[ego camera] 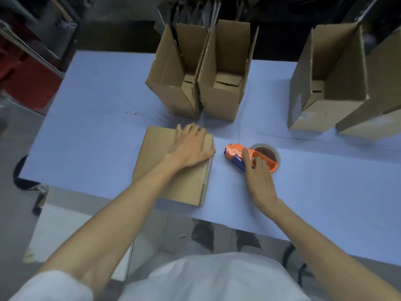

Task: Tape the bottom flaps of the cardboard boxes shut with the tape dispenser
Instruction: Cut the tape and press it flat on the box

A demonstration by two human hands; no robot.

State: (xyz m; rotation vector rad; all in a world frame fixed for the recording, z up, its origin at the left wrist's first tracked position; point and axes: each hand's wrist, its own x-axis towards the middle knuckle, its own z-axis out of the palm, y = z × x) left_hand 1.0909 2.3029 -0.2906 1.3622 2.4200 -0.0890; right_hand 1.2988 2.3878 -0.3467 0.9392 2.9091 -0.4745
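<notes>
A cardboard box [158, 161] lies on the blue table near the front edge, a closed face turned up. My left hand [191, 146] rests flat on its far right part, fingers spread. Just right of the box lies an orange and blue tape dispenser [235, 154] with a brown tape roll [268, 154]. My right hand [258, 177] reaches onto the dispenser, its fingers laid over the orange body and only slightly bent, no firm hold to be seen.
Two open boxes [173, 92] [223, 92] stand upright side by side at the back middle of the blue table [91, 127]. Two more boxes [325, 88] [373, 118] stand at the back right. Shelving and red crates [26, 83] are off the left edge.
</notes>
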